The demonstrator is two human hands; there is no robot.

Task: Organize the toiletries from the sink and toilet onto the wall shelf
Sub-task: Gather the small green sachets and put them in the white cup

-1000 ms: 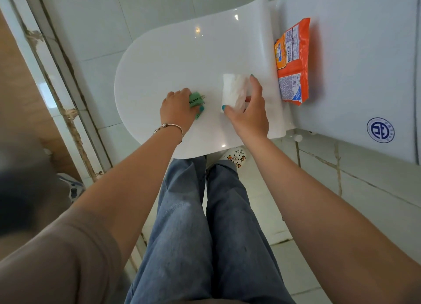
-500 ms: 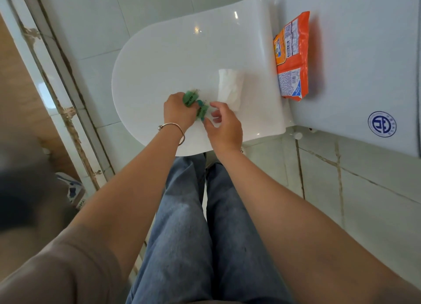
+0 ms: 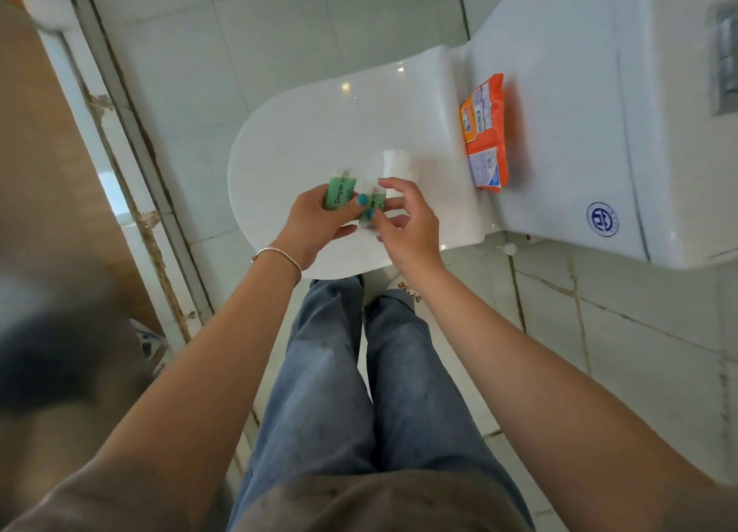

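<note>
My left hand (image 3: 315,220) grips two small green tubes above the closed toilet lid (image 3: 303,132). The first green tube (image 3: 339,190) reads "Simple". The second green tube (image 3: 374,202) sits under my left thumb, and my right hand (image 3: 403,220) touches it with curled fingers. A white tissue pack (image 3: 399,164) lies on the lid just beyond my right hand. An orange packet (image 3: 485,132) lies on the toilet between the lid hinge and the tank.
The white tank (image 3: 599,112) stands to the right with a blue round logo (image 3: 602,219). A tiled floor surrounds the toilet. A door frame (image 3: 131,164) and wooden door run down the left. My jeans-clad legs are below the lid.
My right hand left the tissue pack and came over to the tubes. Both green tubes rose off the lid in my left hand.
</note>
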